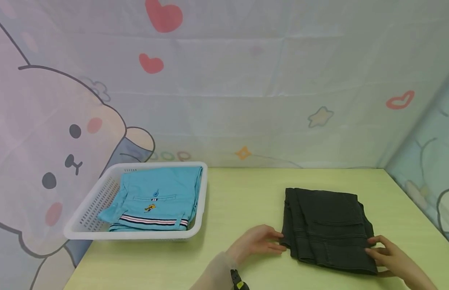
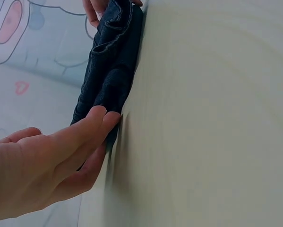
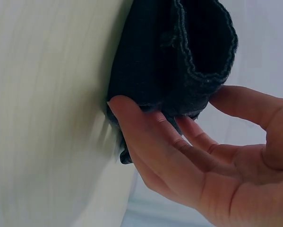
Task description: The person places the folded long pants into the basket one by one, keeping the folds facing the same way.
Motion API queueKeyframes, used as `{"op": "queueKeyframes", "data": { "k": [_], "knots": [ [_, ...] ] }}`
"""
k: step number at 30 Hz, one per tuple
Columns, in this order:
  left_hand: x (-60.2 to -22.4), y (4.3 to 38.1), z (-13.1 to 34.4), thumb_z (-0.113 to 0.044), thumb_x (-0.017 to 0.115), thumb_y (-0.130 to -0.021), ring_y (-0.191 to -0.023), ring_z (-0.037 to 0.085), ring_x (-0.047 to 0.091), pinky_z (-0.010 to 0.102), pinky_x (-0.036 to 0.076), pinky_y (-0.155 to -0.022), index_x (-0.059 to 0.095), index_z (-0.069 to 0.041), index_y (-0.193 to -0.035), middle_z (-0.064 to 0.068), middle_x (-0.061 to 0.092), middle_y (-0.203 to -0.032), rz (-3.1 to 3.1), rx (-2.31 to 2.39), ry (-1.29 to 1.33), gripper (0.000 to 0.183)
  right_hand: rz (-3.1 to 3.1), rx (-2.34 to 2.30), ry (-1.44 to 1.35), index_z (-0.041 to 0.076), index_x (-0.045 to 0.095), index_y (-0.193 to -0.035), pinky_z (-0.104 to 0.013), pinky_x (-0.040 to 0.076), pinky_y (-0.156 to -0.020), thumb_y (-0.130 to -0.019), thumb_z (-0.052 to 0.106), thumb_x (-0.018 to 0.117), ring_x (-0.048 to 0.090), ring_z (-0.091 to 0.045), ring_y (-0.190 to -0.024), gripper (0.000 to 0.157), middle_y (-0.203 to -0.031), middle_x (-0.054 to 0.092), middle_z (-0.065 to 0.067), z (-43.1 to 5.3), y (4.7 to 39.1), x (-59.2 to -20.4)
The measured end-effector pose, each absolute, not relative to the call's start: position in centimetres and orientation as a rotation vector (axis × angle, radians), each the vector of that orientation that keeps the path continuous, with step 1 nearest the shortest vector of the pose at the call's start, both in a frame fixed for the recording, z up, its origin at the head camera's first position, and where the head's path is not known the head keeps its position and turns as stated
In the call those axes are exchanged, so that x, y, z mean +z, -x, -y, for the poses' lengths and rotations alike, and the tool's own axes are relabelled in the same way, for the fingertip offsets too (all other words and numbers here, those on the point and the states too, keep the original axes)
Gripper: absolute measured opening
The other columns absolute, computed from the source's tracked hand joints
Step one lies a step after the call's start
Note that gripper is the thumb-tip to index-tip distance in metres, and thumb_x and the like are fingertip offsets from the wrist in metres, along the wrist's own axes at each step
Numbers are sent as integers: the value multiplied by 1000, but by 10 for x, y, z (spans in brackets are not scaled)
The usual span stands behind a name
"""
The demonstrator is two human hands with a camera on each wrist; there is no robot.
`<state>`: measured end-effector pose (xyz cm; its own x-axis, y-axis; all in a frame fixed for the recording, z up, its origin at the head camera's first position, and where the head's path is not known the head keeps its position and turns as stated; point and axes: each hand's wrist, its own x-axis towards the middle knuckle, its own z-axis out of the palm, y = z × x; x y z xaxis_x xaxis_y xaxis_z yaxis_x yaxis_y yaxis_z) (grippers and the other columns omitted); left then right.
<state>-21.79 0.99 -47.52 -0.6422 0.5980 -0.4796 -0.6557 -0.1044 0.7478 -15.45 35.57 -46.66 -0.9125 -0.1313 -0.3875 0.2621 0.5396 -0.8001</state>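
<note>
Folded dark trousers (image 1: 329, 229) lie at the right of the table, with a pocket and seams on the upper face. My left hand (image 1: 258, 243) meets their left side, its extended fingertips against the folded edge. In the left wrist view, the fingers (image 2: 80, 132) reach along that edge close to the tabletop. At the opposite side, my right hand (image 1: 391, 259) touches the near right corner with spread fingers. From the right wrist view, fingertips (image 3: 124, 106) rest against the folded layers, beside an open fabric loop with a stitched rim (image 3: 198, 75).
A white plastic basket (image 1: 200, 217) with perforated sides stands at the left, holding folded light-blue trousers (image 1: 155, 197) with a striped waistband. A printed curtain (image 1: 246, 80) hangs behind the pale yellow-green table (image 1: 242, 201). My left wrist wears a black band (image 1: 238, 280).
</note>
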Motion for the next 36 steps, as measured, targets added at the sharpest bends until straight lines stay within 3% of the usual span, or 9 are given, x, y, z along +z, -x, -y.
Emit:
{"op": "queueKeyframes", "data": {
  "k": [18, 36],
  "knots": [
    [-477, 218, 40, -11, 37, -91, -125, 48, 29, 50, 28, -106, 30, 15, -131, 36, 8, -141, -1277, 1878, 72, 48, -2397, -1355, -1, -9, 27, -114, -38, 55, -61, -91, 26, 51, 59, -21, -77, 49, -99, 56, -22, -306, 163, -460],
    [-477, 214, 74, -12, 35, -89, -125, 50, 27, 53, 29, -103, 35, 11, -117, 35, 4, -142, -1315, 1998, 142, 36, -2484, -1350, 3, -4, 33, -109, -37, 54, -54, -88, 17, 55, 59, -19, -69, 37, -96, 58, -21, -255, 176, -456]
  ]
}}
